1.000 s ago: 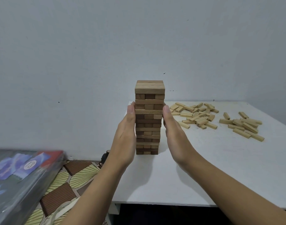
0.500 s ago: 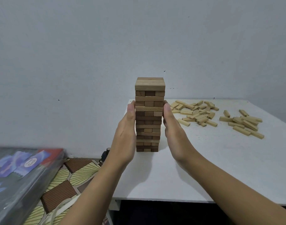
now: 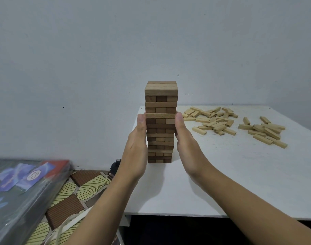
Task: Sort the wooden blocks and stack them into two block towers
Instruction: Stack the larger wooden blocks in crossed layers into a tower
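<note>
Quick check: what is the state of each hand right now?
Left hand: open, fingers straight, flat against the block tower on its left side.
Right hand: open, fingers straight, flat against its right side.

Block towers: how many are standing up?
1. The block tower stands on the table between the left hand and right hand. The loose blocks lie unstacked.

A block tower (image 3: 161, 121) of crossed layers, mixed pale and dark brown, stands upright near the counter's (image 3: 222, 183) 10 o'clock corner. Pale loose blocks (image 3: 211, 121) lie scattered at its 2 o'clock, and a second heap (image 3: 264, 131) lies beyond at 3 o'clock.
</note>
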Tool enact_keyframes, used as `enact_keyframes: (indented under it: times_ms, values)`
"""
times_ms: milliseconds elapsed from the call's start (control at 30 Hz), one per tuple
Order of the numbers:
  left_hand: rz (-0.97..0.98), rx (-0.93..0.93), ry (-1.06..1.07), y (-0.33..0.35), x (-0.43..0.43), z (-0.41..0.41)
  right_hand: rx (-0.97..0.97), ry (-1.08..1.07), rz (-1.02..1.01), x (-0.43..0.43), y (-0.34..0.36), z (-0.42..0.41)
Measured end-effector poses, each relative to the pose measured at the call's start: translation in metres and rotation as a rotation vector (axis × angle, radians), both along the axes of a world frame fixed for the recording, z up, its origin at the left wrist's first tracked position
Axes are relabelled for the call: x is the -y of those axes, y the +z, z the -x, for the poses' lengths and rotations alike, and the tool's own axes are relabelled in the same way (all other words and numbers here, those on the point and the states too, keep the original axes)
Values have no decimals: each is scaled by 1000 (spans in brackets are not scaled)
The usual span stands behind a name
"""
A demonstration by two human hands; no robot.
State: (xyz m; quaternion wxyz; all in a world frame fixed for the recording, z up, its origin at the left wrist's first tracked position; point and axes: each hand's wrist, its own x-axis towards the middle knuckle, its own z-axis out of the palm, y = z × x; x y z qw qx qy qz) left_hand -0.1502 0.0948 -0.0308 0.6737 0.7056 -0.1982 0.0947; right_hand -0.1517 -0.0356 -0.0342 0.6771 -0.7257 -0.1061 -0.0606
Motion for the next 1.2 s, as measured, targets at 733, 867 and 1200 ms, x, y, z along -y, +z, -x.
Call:
enact_keyframes:
  times_ms: [733,867,1200]
  values:
    - [-10,-53,10,-8,0,4,-39,11,37,-3,-8,7]
    - [-10,-47,7,-11,-1,1,-54,6,27,-3,-9,7]
    - [-37,-87,35,-22,-4,-1,-30,31,-54,5,-5,14]
